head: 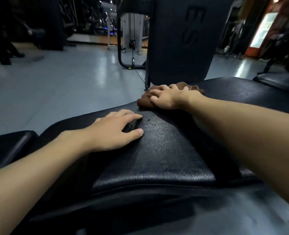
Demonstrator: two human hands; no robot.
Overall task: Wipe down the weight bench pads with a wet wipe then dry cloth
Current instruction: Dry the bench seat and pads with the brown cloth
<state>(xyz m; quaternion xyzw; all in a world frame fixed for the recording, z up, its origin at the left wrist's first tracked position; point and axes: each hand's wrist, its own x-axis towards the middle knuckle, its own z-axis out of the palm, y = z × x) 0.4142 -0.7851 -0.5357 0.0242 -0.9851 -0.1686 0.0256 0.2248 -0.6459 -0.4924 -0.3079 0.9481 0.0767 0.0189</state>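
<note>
Black pad (157, 150) over grey floor (64, 78): left fingers (130, 116) flat, right fingers (163, 87) seemingly gripping cloth (142, 101).

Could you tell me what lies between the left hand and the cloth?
Between left hand and cloth, only bare pad, in the head view.

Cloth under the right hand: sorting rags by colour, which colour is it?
The cloth is brown, clearest in the head view.

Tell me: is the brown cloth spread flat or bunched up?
Bunched up: the brown cloth forms a thick wad under the right hand on the bench pad.
</note>
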